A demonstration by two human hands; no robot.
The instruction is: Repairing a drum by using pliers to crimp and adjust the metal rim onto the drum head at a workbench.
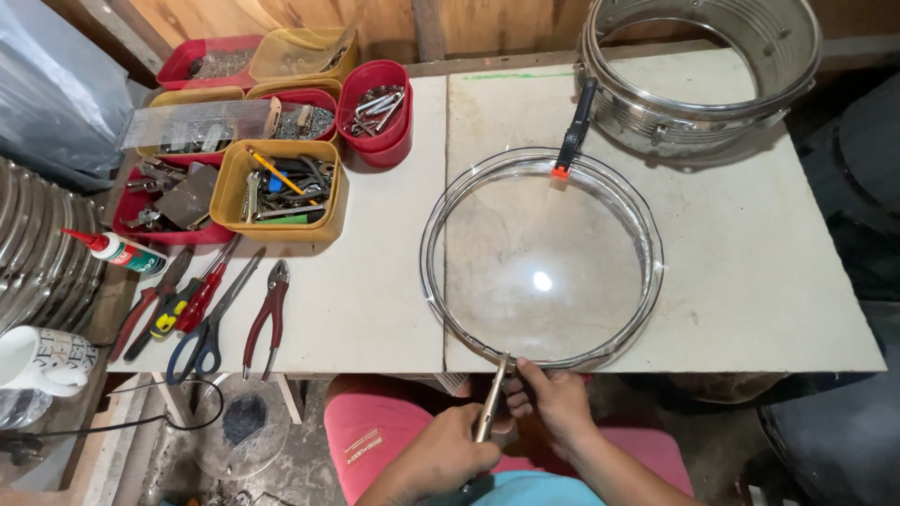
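Note:
A clear round drumhead film in a thin hoop (542, 258) lies flat on the white table (375, 290). A black spring clamp with an orange tip (573, 131) grips its far rim. At the near rim my left hand (441, 454) holds a slim metal pliers-like tool (493, 398), whose tip meets the hoop edge. My right hand (553, 398) pinches the hoop's near edge right beside the tool tip. Both hands sit at the table's front edge, over my pink shorts.
A chrome drum shell (698, 70) stands at the back right. Yellow and red bins (281, 187) of hardware and tools fill the back left. Pliers, scissors and screwdrivers (211, 305) lie at the front left, beside a glue bottle (117, 251) and a mug (42, 358).

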